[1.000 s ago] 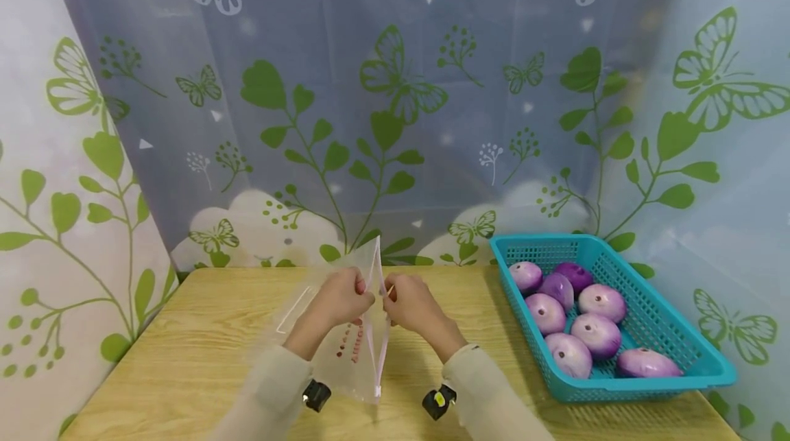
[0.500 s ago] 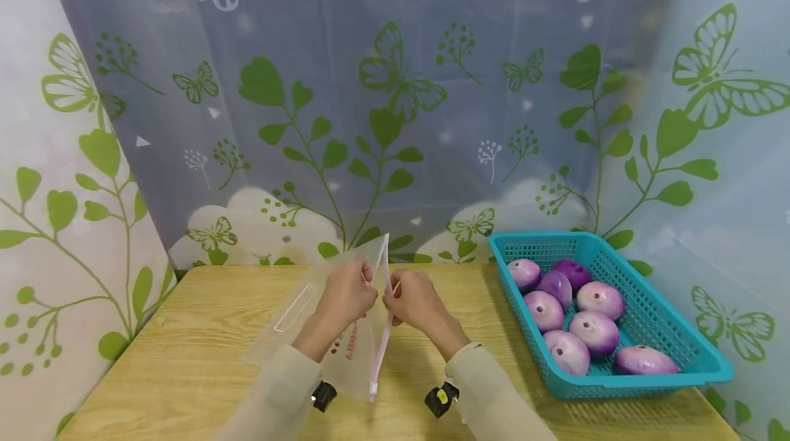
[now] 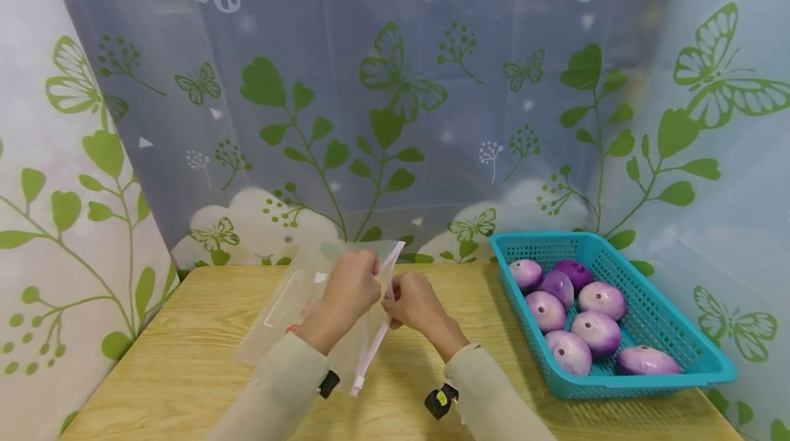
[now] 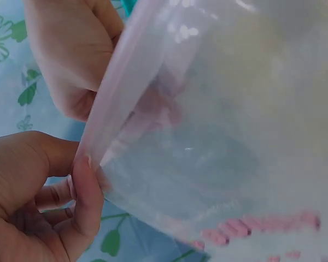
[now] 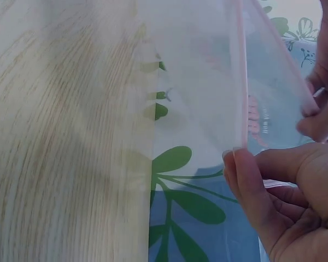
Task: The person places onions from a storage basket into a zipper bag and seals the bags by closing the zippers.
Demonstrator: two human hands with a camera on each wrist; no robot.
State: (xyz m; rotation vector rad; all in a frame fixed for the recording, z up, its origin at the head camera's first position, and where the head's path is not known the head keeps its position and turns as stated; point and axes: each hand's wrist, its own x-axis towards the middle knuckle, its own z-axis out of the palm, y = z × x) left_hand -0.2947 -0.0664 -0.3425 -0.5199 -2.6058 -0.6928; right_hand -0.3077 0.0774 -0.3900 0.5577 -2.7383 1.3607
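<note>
A clear zip bag [image 3: 296, 297] with a pale pink zip edge and red print is held tilted above the table. Its slider [image 3: 358, 386] sits at the near end of the zip edge. My left hand [image 3: 350, 290] pinches one side of the bag's mouth; in the left wrist view thumb and finger of the left hand [image 4: 49, 191] nip the pink strip. My right hand [image 3: 416, 300] pinches the opposite side, as the right hand [image 5: 290, 202] in the right wrist view shows. Between the hands the mouth stands apart in a narrow gap. Nothing shows inside the bag.
On the right of the wooden table [image 3: 469, 386] stands a turquoise plastic basket [image 3: 673, 317] holding several purple onions [image 3: 595, 333]. A patterned curtain [image 3: 444, 173] hangs behind the table and at both sides.
My left hand has risen slightly and shifted right, turning the bag so its zip edge slants and the slider end swings left. The right hand has stayed nearly in place.
</note>
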